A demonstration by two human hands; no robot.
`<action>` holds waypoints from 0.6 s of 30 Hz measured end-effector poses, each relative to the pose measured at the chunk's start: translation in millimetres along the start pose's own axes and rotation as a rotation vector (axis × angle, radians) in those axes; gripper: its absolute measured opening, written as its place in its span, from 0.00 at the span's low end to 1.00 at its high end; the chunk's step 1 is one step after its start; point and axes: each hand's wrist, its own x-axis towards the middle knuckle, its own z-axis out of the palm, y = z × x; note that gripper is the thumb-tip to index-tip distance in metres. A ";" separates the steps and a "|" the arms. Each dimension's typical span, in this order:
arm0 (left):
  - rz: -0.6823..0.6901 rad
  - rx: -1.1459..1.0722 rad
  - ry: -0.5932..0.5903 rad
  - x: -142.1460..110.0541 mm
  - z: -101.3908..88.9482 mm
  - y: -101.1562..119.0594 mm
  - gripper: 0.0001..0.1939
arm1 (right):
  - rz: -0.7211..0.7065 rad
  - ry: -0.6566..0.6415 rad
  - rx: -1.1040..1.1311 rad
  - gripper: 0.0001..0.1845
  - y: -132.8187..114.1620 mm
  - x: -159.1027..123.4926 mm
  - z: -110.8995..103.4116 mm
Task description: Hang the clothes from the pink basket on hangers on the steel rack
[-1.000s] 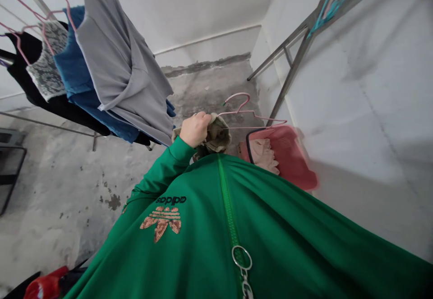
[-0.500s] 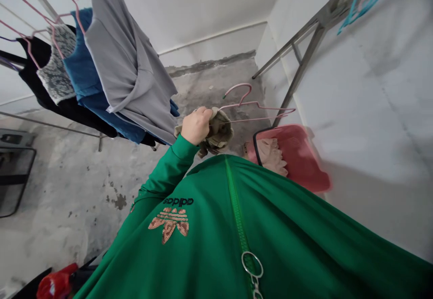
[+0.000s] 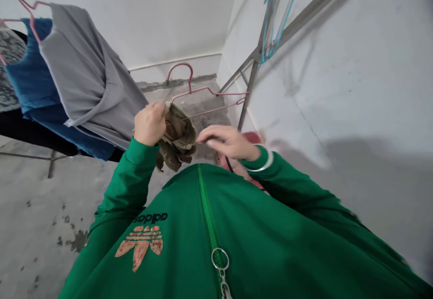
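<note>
My left hand [image 3: 150, 123] is closed on the edge of a crumpled olive-khaki garment [image 3: 181, 130], with one end of a pink hanger [image 3: 206, 89] inside its opening. The hanger's hook points up and away, and its other arm sticks out bare to the right. My right hand [image 3: 232, 142], slightly blurred, is at the garment's right edge. Its thumb and fingers are apart, the fingertips at or almost at the cloth; I cannot tell whether they touch.
On the left, a grey top [image 3: 91, 69] and a blue garment [image 3: 37, 82] hang on pink hangers. Blue hangers [image 3: 275, 42] hang from a metal rack [image 3: 250, 64] at the right. Behind my right wrist is a partly hidden red basket [image 3: 252, 137]. White walls stand behind and to the right.
My right hand has come into view and reached the garment's right edge. The view has turned right, so the hanging clothes sit further left. My left hand still holds the garment.
</note>
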 end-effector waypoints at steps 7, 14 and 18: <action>0.033 -0.017 -0.030 -2.4 -18.2 6.0 0.07 | 0.144 -0.302 -0.441 0.33 69.0 17.1 57.0; 0.051 -0.230 0.020 -22.2 -9.8 -37.5 0.21 | 0.328 0.041 -0.469 0.16 95.4 -30.5 21.3; 0.009 -0.405 -0.033 -32.5 6.3 -48.0 0.16 | 0.429 0.408 -0.058 0.18 99.1 -44.5 15.0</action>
